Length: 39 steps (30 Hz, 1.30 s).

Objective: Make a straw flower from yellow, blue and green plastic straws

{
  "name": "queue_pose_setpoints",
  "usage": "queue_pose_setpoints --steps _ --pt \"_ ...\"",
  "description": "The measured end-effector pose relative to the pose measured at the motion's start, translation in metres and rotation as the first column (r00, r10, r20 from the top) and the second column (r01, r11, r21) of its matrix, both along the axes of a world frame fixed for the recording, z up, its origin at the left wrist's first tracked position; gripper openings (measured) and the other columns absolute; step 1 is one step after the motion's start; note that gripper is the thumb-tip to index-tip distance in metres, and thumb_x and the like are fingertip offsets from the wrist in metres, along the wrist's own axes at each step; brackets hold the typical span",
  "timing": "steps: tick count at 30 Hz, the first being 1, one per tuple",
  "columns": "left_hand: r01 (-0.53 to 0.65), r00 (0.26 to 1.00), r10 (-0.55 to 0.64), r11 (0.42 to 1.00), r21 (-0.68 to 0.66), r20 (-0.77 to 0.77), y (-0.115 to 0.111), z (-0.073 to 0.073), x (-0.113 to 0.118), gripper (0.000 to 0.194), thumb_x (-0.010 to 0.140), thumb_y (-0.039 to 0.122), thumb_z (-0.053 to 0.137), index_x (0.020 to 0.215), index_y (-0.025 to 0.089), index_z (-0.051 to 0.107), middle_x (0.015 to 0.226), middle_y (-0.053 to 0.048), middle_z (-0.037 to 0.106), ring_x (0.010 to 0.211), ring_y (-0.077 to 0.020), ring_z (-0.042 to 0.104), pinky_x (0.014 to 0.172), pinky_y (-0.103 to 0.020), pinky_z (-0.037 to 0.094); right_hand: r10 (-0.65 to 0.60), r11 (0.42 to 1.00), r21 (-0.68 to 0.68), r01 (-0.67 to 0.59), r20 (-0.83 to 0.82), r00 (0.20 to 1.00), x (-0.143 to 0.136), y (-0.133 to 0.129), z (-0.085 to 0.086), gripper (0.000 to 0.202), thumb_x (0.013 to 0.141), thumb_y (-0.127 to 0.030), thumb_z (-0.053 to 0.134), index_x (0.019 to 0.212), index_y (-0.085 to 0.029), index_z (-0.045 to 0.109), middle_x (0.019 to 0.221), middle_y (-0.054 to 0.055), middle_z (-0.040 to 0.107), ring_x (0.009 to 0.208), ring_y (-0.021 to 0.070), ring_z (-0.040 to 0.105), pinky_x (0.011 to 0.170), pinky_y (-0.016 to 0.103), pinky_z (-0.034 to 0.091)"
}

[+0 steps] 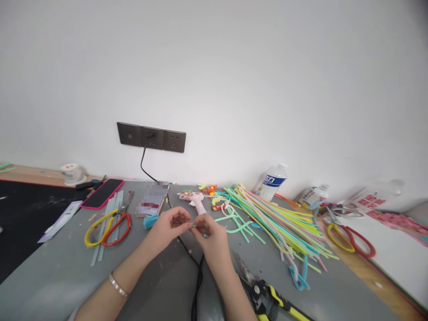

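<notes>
Over the middle of the grey table, my left hand [172, 225] and my right hand [213, 236] meet at the fingertips. Between them shows a tiny green piece [194, 226], too small to name, pinched by my right hand. My left thumb and forefinger are closed at its edge; whether they grip anything is hidden. Just behind my hands lies a pink hot glue gun [197, 201]. A blue fuzzy bundle [150, 221] sits left of my left hand. Bent green pipe cleaners [239, 226] lie right of my right hand.
A pile of coloured pipe cleaners [284, 223] spreads to the right, before a white bottle [271, 183]. Large shears [264, 292] lie near my right forearm. Red-and-yellow scissors [115, 223] and a phone [103, 194] are on the left. A black cable [198, 276] runs beneath my hands.
</notes>
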<state>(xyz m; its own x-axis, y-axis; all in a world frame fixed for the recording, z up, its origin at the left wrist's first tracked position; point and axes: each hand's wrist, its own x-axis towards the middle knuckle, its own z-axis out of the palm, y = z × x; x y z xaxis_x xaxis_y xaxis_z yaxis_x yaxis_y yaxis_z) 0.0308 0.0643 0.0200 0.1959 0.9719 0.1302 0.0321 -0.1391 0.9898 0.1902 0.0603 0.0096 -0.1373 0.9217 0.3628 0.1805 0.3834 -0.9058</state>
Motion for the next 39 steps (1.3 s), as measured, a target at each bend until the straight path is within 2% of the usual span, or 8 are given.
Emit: queue_pose_setpoints --steps 8,12,17,24,28,33,39 --pt "-0.025 0.999 0.025 1.000 0.010 0.024 -0.001 0.002 0.001 0.021 0.076 0.033 0.070 0.082 0.017 0.059 0.075 0.001 0.060 0.071 -0.0148 0.059 0.067 -0.026 0.049 -0.045 0.999 0.030 0.044 0.061 0.997 0.000 -0.003 0.004 0.006 0.077 -0.021 0.063 0.071 -0.021 0.064 0.067 0.002 0.073 0.059 0.0181 0.069 0.060 0.026 0.056" --pt "-0.011 0.997 0.010 1.000 0.016 0.071 -0.003 0.006 0.002 0.018 0.077 0.031 0.070 0.082 0.017 0.059 0.074 0.001 0.062 0.069 -0.0145 0.061 0.067 -0.027 0.051 -0.014 1.000 -0.018 0.015 0.049 0.999 0.001 -0.006 0.006 0.007 0.081 -0.022 0.060 0.074 -0.021 0.062 0.070 0.004 0.074 0.063 0.0196 0.071 0.062 0.028 0.056" --pt "-0.051 0.997 0.048 0.997 0.062 0.052 -0.006 0.009 0.003 0.013 0.078 0.027 0.069 0.082 0.017 0.061 0.076 0.001 0.062 0.072 -0.0143 0.061 0.067 -0.025 0.051 0.033 0.999 0.001 -0.033 0.042 0.999 0.003 -0.006 0.006 0.009 0.084 -0.021 0.058 0.076 -0.021 0.061 0.072 0.003 0.074 0.067 0.0188 0.071 0.064 0.027 0.055" --pt "-0.055 0.997 0.063 0.987 0.150 -0.048 -0.006 0.007 0.001 0.009 0.079 0.025 0.068 0.083 0.017 0.071 0.079 -0.003 0.068 0.078 -0.0174 0.063 0.071 -0.027 0.051 0.025 0.999 0.030 -0.024 -0.023 0.999 0.003 -0.005 0.006 0.008 0.082 -0.024 0.061 0.075 -0.021 0.063 0.073 0.003 0.075 0.068 0.0197 0.072 0.065 0.028 0.057" --pt "-0.082 0.996 0.085 0.979 0.187 -0.010 -0.007 0.009 0.001 0.012 0.079 0.025 0.068 0.085 0.018 0.076 0.080 -0.004 0.068 0.077 -0.0180 0.064 0.069 -0.027 0.052 0.049 0.998 0.035 -0.047 -0.063 0.997 0.000 -0.006 0.006 0.008 0.085 -0.026 0.060 0.079 -0.021 0.061 0.077 0.004 0.075 0.071 0.0195 0.072 0.067 0.028 0.058" --pt "-0.092 0.996 0.091 0.974 0.206 0.014 -0.009 0.009 0.001 0.011 0.082 0.027 0.067 0.083 0.019 0.075 0.080 -0.003 0.066 0.072 -0.0166 0.064 0.065 -0.026 0.053 0.082 0.996 -0.011 -0.084 -0.113 0.990 -0.001 -0.007 0.005 0.009 0.087 -0.029 0.060 0.084 -0.021 0.061 0.081 0.006 0.075 0.075 0.0202 0.072 0.070 0.030 0.058" --pt "-0.138 0.983 0.168 0.943 0.302 -0.073 -0.012 0.012 0.002 0.012 0.084 0.027 0.064 0.081 0.018 0.071 0.078 -0.004 0.067 0.071 -0.0170 0.064 0.064 -0.026 0.052 0.100 0.988 -0.088 -0.126 -0.248 0.964 -0.001 -0.007 0.004 0.018 0.086 -0.038 0.062 0.084 -0.020 0.064 0.079 0.006 0.076 0.073 0.0205 0.073 0.070 0.031 0.058"
